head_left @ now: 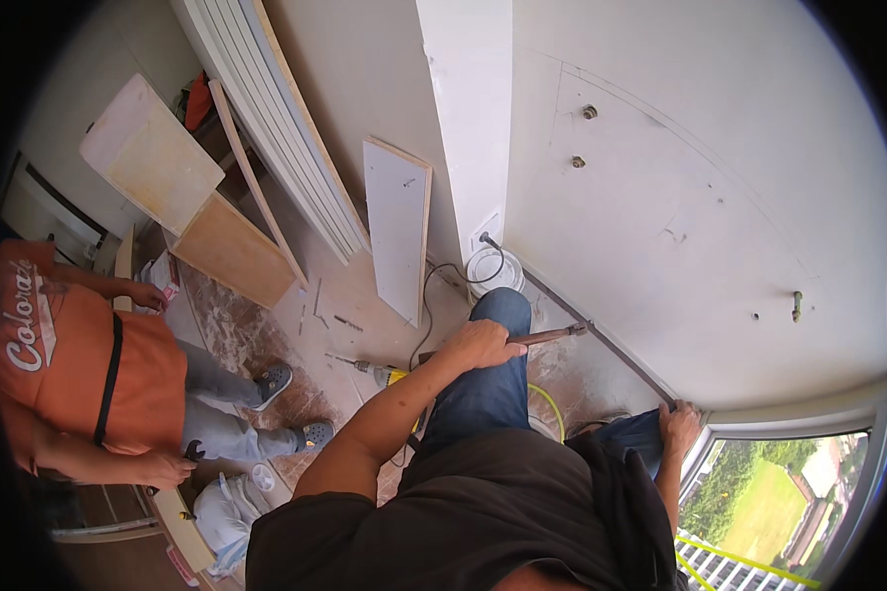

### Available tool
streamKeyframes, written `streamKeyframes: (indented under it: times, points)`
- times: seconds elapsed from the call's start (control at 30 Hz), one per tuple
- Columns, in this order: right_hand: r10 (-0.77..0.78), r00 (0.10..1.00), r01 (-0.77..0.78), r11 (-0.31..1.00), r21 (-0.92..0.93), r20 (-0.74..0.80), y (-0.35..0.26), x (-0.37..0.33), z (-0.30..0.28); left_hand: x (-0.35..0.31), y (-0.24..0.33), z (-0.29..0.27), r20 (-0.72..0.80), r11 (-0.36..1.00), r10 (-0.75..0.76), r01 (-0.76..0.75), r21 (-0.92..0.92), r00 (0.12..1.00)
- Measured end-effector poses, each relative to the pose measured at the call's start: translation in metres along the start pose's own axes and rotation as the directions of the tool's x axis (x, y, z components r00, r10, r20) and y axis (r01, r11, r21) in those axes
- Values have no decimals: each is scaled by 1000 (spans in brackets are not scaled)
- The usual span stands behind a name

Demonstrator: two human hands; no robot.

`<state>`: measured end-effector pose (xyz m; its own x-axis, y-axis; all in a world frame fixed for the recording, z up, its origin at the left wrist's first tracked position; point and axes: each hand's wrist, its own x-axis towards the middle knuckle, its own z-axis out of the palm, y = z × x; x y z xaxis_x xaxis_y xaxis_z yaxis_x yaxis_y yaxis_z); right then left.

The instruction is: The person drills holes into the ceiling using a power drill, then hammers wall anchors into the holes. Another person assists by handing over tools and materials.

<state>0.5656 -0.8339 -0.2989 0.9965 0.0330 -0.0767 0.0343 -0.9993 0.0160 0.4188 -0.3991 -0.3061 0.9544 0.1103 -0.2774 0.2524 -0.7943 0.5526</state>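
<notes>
My left hand (480, 345) is closed around the wooden handle of a hammer (550, 336), above my raised knee. The hammer's small dark head points right, toward the wall. A long, thin dark bar (616, 347) slants along the foot of the white wall. At the bar's near end, beside the window corner, my right hand (678, 428) wraps its fingers round it. Behind my left forearm, a yellow power drill (389, 375) with a long bit lies on the floor.
A co-worker in an orange shirt (118, 384) stands at left, a small dark tool in one hand. A white board (396, 231) leans by the pillar. A black cable (427, 305) runs from a wall socket past a white bucket (493, 268). The window (769, 492) is at right.
</notes>
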Motion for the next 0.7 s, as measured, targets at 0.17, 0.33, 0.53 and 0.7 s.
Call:
streamKeyframes:
  times: [0.17,0.33,0.53,0.7]
  points:
    - [6,1000,-6,1000,1,-9,3,1,3,1,6,-2,16,1000,-10,9,10,1000]
    - [-69,996,68,998,-18,-59,-3,11,10,1,5,-17,22,999,-32,32,-3,999]
    - [-87,992,86,996,-20,-88,5,13,19,-2,6,-23,42,999,-37,37,-1,998]
    - [-160,985,156,986,-57,-67,10,7,18,0,-7,-11,51,994,-107,108,-34,993]
